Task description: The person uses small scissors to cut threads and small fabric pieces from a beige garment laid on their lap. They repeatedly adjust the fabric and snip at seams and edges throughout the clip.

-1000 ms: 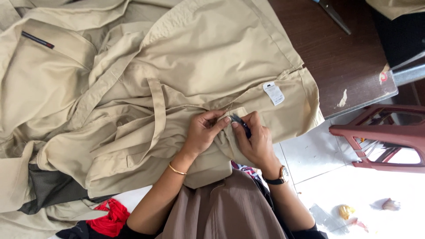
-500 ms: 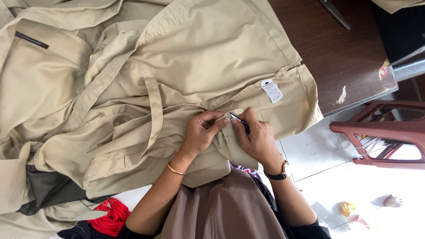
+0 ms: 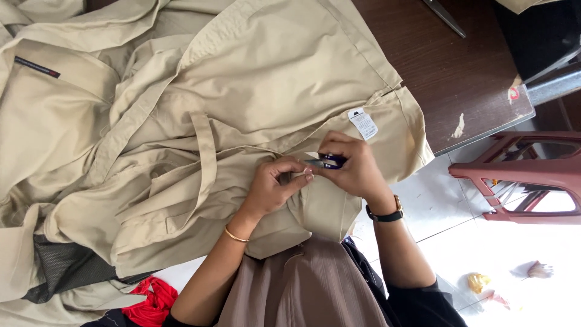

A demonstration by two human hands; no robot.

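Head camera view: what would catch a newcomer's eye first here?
A big beige garment sprawls over most of the dark wooden table. At its lower edge, the left hand pinches the fabric while the right hand grips a small dark blue tool. A reddish plastic chair stands at the right.

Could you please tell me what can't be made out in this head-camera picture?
- Dark blue tool: mostly hidden inside the right hand.
- Fabric pinched by the left hand: covered by its fingers.
- White label on the beige garment: print too small.
- Metal tool: cut off by the top edge.
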